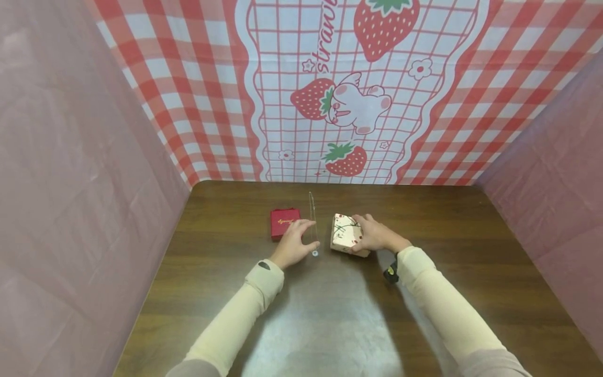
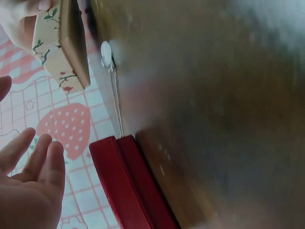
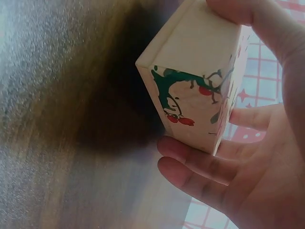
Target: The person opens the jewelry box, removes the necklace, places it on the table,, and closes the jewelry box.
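My right hand (image 1: 375, 233) grips a cream gift box (image 1: 344, 231) with a green and red floral print, thumb on one side and fingers on the opposite side. Across from it, my left hand (image 1: 293, 244) has its thumb and fingers spread apart with nothing between them. Beside those fingertips a thin necklace (image 1: 315, 253) with a round white pendant lies stretched out on the table, its chain running away from me. A small red box (image 1: 281, 215) with gold lettering sits just beyond the left hand, partly covered by it. In the left wrist view the pendant (image 2: 106, 53) lies between both boxes.
The brown wooden table (image 1: 325, 324) ends at a backdrop (image 1: 221, 131) of red checks and strawberries. Pink cloth walls (image 1: 85, 209) stand at both sides. A dark wrist strap device (image 1: 391, 273) shows under the right wrist.
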Action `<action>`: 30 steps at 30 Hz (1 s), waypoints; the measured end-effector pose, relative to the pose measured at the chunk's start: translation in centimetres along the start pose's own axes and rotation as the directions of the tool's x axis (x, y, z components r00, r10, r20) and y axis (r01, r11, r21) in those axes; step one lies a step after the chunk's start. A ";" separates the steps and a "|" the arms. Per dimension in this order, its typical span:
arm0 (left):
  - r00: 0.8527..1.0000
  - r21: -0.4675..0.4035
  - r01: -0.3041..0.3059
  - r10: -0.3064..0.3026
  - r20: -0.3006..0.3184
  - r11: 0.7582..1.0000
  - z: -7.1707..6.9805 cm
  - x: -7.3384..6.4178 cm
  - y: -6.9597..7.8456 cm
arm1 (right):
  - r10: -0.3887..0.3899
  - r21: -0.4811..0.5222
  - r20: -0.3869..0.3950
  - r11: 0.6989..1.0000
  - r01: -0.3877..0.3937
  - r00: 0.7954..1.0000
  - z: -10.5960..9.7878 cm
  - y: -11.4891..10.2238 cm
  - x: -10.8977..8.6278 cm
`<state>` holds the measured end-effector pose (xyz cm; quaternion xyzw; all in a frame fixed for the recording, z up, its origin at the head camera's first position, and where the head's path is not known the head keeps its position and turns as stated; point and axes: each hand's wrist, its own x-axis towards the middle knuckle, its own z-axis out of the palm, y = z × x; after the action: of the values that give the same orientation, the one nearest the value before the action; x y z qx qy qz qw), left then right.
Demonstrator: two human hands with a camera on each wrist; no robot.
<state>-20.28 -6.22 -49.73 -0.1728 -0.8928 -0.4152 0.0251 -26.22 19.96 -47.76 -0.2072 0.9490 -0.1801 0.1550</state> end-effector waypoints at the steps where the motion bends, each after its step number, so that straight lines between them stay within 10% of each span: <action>1: 1.000 -0.010 0.005 -0.005 0.012 1.000 0.1 -0.1 0.1 | -0.002 0.005 0.006 1.000 0.002 1.000 0.0 -0.1 -0.1; 14: 0.980 -0.049 0.095 -0.085 0.178 0.994 1.6 -0.5 0.9 | -0.051 0.049 -0.004 0.998 0.051 0.999 0.5 -0.6 -1.3; 30: 0.972 -0.053 0.112 -0.098 0.214 0.992 2.1 -0.8 1.2 | -0.109 0.068 -0.040 0.991 0.111 0.993 0.6 -1.8 -2.3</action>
<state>-18.96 -4.16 -50.37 -0.1692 -0.8843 -0.4241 -0.0976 -23.46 19.31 -47.03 -0.2504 0.9319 -0.2252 0.1347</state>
